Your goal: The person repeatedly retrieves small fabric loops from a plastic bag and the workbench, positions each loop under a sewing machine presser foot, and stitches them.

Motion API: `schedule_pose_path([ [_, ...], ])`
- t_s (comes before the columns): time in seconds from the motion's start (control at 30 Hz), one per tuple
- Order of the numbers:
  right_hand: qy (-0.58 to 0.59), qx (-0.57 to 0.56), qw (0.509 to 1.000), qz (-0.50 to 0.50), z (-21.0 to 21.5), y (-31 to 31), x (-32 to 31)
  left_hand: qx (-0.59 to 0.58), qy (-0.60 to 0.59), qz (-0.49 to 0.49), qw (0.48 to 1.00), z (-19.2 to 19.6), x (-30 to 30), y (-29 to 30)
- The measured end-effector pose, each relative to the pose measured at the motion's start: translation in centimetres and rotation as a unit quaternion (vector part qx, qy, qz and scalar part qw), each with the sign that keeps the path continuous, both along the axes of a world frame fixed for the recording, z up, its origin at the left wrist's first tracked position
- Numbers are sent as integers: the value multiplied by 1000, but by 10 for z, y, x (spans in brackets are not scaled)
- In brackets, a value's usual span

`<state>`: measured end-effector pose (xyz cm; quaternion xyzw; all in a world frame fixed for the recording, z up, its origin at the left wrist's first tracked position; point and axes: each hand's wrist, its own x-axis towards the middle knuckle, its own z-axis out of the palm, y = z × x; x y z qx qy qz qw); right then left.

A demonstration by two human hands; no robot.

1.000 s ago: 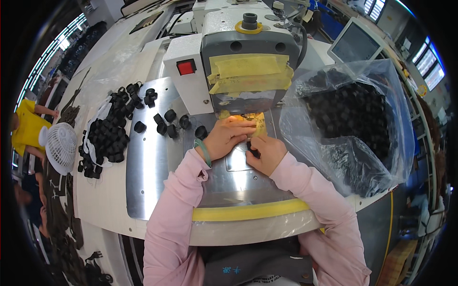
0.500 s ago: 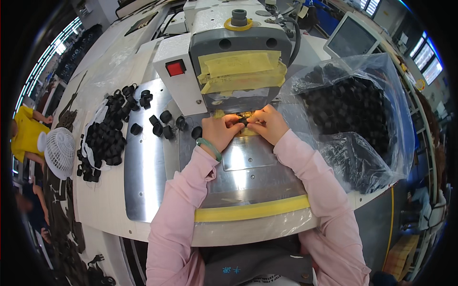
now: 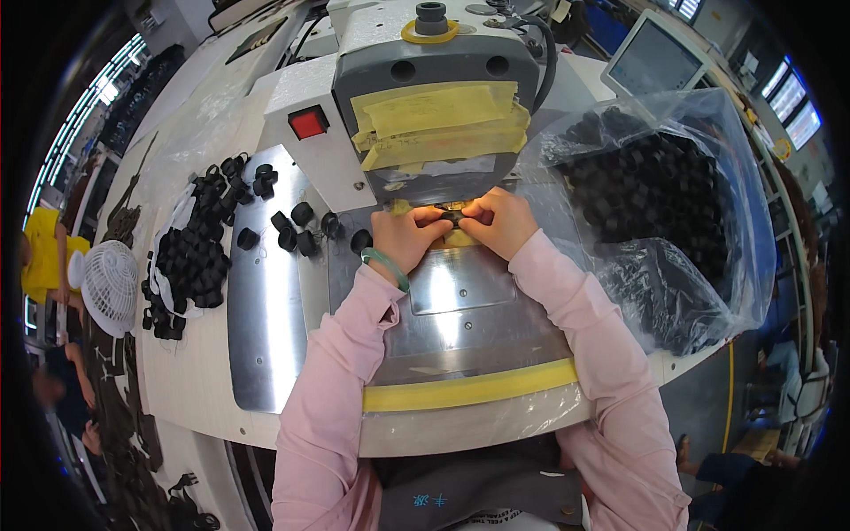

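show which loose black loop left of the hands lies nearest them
The rightmost loose loop there, just beside the left hand; the other loops lie farther left.

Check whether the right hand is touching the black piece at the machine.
Touching: the head view shows the right hand with thumb and fingertip against the black piece.

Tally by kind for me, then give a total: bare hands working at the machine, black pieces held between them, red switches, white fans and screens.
Left hand and right hand: 2
Black piece between them: 1
Red switch: 1
White fan: 1
Screen: 1
Total: 6
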<state>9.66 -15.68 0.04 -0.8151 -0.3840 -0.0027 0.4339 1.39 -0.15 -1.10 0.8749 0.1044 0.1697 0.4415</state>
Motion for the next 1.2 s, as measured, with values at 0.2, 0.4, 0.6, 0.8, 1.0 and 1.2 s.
schedule_pose_path([
  [0.2,-10,1,1000,-4,-1,0,-2,48,-23,3,999,-4,1,-1],
  [0.4,-11,6,1000,-2,-2,0,-2,34,-23,-1,999,-8,2,2],
  [0.6,-10,13,1000,-4,-3,0,-2,27,-37,0,999,-7,4,1],
  [0.8,-1,16,1000,-8,-4,2,-1,29,-22,4,999,-7,3,3],
  [1.0,2,16,1000,-6,-6,3,-1,27,-17,-3,999,-10,3,4],
  [1.2,-17,6,1000,-4,-3,6,-5,1,16,-14,1000,-4,-2,9],
])
